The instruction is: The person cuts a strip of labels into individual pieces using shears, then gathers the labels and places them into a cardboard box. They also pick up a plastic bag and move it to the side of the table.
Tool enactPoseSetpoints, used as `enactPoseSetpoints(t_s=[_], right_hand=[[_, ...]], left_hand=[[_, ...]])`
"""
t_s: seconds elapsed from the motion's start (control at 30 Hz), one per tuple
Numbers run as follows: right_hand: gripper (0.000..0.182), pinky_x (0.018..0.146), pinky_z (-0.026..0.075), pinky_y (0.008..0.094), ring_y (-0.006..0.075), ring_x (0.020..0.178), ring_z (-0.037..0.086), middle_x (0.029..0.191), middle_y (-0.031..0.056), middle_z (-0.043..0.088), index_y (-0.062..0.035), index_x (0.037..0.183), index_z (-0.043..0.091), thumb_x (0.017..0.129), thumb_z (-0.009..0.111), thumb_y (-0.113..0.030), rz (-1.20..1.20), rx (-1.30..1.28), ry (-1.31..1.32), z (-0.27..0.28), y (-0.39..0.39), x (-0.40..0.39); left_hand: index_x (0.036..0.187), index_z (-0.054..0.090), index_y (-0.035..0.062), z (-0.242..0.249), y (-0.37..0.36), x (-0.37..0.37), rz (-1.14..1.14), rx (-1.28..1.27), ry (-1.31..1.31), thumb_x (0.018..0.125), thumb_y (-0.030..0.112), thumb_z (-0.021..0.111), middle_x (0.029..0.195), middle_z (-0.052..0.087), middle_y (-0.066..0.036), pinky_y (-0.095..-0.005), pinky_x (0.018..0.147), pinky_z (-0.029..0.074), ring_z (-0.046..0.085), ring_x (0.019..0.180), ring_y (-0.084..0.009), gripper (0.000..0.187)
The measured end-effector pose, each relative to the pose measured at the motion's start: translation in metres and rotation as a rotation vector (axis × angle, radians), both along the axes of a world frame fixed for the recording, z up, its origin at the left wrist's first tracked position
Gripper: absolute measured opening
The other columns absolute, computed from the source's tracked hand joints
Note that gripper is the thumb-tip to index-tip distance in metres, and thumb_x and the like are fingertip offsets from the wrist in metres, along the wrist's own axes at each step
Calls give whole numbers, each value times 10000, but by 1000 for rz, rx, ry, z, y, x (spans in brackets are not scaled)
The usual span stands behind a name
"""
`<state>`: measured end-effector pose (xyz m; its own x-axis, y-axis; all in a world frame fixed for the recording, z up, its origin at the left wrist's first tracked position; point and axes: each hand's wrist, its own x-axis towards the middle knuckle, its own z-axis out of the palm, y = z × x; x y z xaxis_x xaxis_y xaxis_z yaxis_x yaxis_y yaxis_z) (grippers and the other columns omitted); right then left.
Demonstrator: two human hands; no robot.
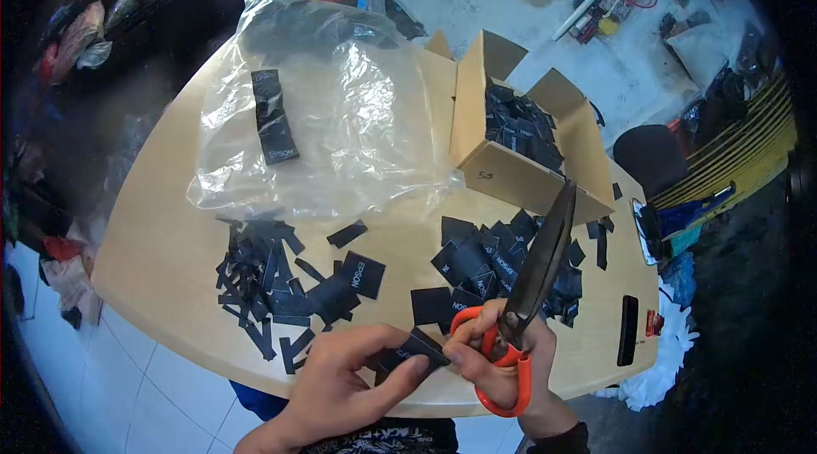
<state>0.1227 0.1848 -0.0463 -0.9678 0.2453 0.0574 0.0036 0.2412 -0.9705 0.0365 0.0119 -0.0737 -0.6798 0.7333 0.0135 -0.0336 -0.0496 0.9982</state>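
My left hand [357,377] pinches a small black label [407,354] with pale lettering above the table's front edge. The fingertips of my right hand [502,360] are at the label's right end. That hand also holds scissors [540,262] by their red handles, with the dark blades closed and pointing up and away. Beyond my left hand lies a heap of narrow black strips [259,271], with a square label marked EPSON [363,274] beside it. A pile of black labels [477,258] lies behind the scissors, partly hidden by the blades.
An open cardboard box [523,177] holding black labels stands at the back right of the table [153,258]. A clear plastic bag [340,131] lies at the back left, with a black strip [274,118] on it. A black phone-like object [628,331] sits near the right edge.
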Motion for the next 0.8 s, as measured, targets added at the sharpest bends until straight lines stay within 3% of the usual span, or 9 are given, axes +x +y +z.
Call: enactPoseSetpoints(t_s=[0.17,0.23,0.37,0.43,0.53,0.63,0.8], right_hand=[[352,604,494,234,123,661,599,768,146,606,-21,963,453,715,701,-2,87,1,48,0,-1,-3],[272,544,474,191,45,611,569,716,46,599,-18,900,503,737,714,-74,40,-19,35,-1,-6,-5],[262,551,476,190,49,627,575,730,51,606,-19,905,503,745,704,-69,73,-11,4,-1,-4,-4],[247,554,482,200,54,639,582,742,58,614,-19,904,501,745,689,-34,-1,-71,35,-3,-6,-3],[256,561,487,217,71,646,585,752,75,617,-14,930,478,752,660,11,-13,6,72,-6,-6,-2],[279,575,491,235,92,663,591,776,97,624,-10,970,454,763,635,33,-68,-149,160,-12,-12,-5],[302,598,502,257,114,688,603,815,134,631,-9,994,430,769,627,32,-78,-120,198,-19,-11,-1]], left_hand=[[850,612,-4,8,-1,-6,-27,-15,170,763,121,642,664,606,-78,-237,468,409,544,528,-126,155],[850,612,-2,9,-1,-5,-38,-63,178,761,135,648,642,593,-77,-230,466,404,539,518,-120,168],[873,609,8,4,-2,-5,-55,-65,144,752,130,668,701,603,-70,-221,467,411,548,556,-105,182],[894,604,3,-6,0,-1,18,93,-64,738,95,691,788,607,-77,-214,511,434,566,625,-104,200],[922,602,-19,-11,17,8,174,318,-105,739,33,684,863,603,-94,-217,575,457,579,684,-115,207],[967,598,-40,-16,21,11,164,338,-219,750,-1,666,865,610,-107,-218,626,470,589,697,-126,231],[981,609,-40,-16,16,13,201,305,-385,757,9,667,864,623,-102,-202,594,469,587,690,-103,237]])
